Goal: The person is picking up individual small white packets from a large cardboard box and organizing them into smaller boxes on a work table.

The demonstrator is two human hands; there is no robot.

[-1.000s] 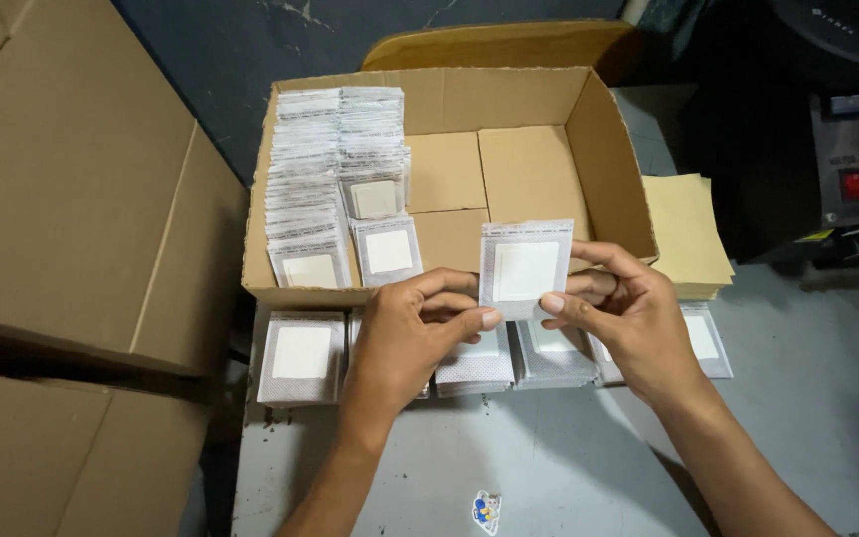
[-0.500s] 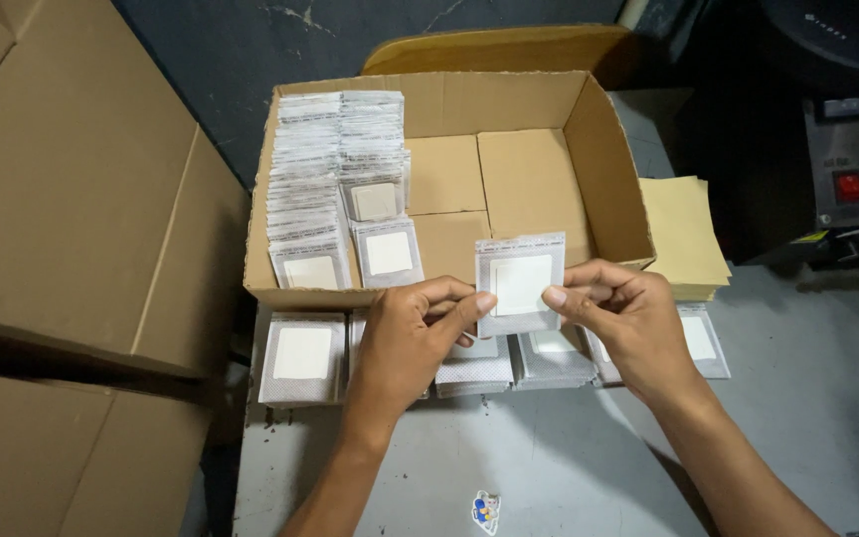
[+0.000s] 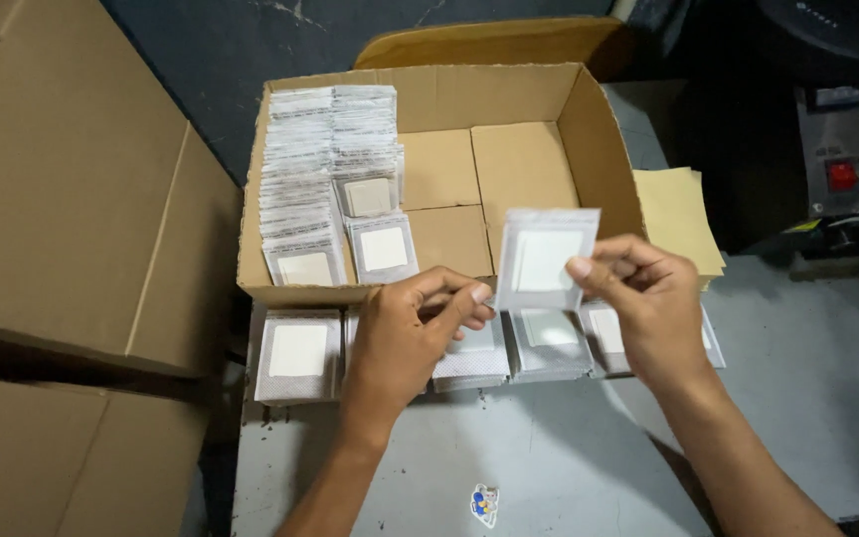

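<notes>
Silver pouch (image 3: 543, 261) in right hand (image 3: 648, 303), before pouch-filled cardboard box (image 3: 589, 119).

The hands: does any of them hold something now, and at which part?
The right hand pinches one flat grey pouch with a white square at its right edge. The left hand rests over the pouch stacks on the table; no clear hold shows.

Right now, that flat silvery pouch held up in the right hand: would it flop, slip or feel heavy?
Probably light: the right hand lifts the pouch by one edge with fingertips alone. It seems fairly stiff, standing upright without drooping, perhaps because of the pale square insert. Its sheen suggests a smooth film that could slip, and the stacks in the cardboard box lean in rows.
</notes>
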